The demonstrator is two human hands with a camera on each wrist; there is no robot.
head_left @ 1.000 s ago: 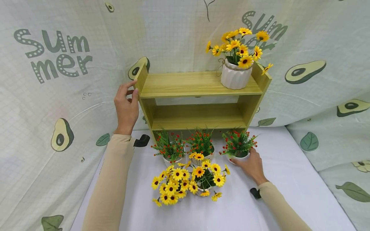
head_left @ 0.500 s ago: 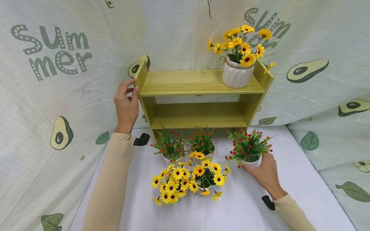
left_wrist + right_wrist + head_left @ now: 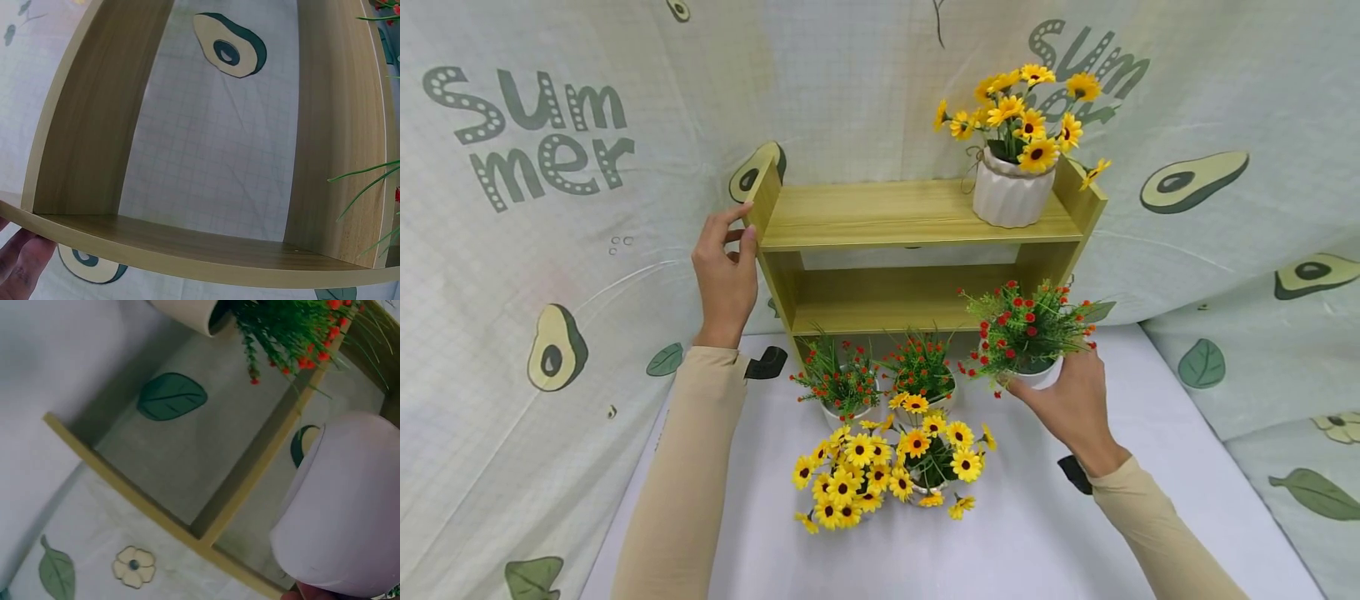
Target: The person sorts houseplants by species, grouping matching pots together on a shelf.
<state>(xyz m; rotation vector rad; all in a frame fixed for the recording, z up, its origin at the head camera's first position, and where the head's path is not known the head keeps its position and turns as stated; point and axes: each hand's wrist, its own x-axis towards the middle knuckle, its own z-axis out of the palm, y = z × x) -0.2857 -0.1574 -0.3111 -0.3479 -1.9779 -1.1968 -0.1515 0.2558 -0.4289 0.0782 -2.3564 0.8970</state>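
My right hand (image 3: pixel 1075 400) holds a potted plant (image 3: pixel 1030 333) with green leaves and small red flowers by its white pot (image 3: pixel 350 506), raised before the right side of a two-tier wooden shelf (image 3: pixel 917 217). In the right wrist view, only a bit of fingers (image 3: pixel 312 592) shows below the pot. My left hand (image 3: pixel 724 271) touches the outer face of the shelf's left side panel, index finger and thumb apart. The left wrist view shows its fingers (image 3: pixel 25 265) beside that panel, their tips partly hidden. The middle tier holds nothing.
On the top tier, at right, stands a white ribbed pot of yellow flowers (image 3: pixel 1011 196). Two red-flowered plants (image 3: pixel 842 379) stand before the shelf, with two yellow-flowered pots (image 3: pixel 850 483) nearer me. Printed cloth (image 3: pixel 587 250) hangs behind; a white cloth covers the table (image 3: pixel 1000 550).
My right hand has lifted the red-flowered potted plant off the table, first shifting it right and toward me, then up and back toward the shelf. The left hand stays at the side panel.
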